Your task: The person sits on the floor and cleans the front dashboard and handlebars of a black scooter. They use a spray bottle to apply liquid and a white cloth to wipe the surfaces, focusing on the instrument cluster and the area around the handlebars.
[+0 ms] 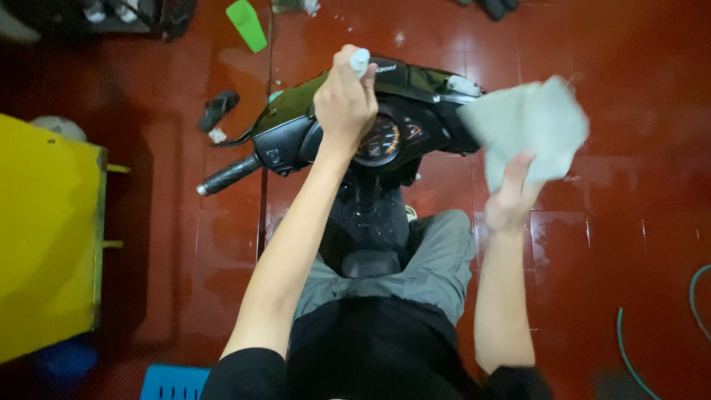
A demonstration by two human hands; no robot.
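Note:
I look down on a black scooter (296,130) whose handlebar and round speedometer (381,141) sit in front of my knees. My left hand (343,100) is raised over the dashboard and is closed around a small white bottle (359,59), of which only the top shows. My right hand (511,200) is lifted to the right of the handlebar and grips a pale grey cloth (529,126) that hangs spread out and blurred. The scooter's right grip is hidden behind the cloth.
The floor is wet red tile (629,222). A yellow box-like object (44,237) stands at the left, a blue crate (172,381) below it. A dark sandal (217,110) and a green container (246,24) lie beyond the scooter. A green hose (629,355) curls at lower right.

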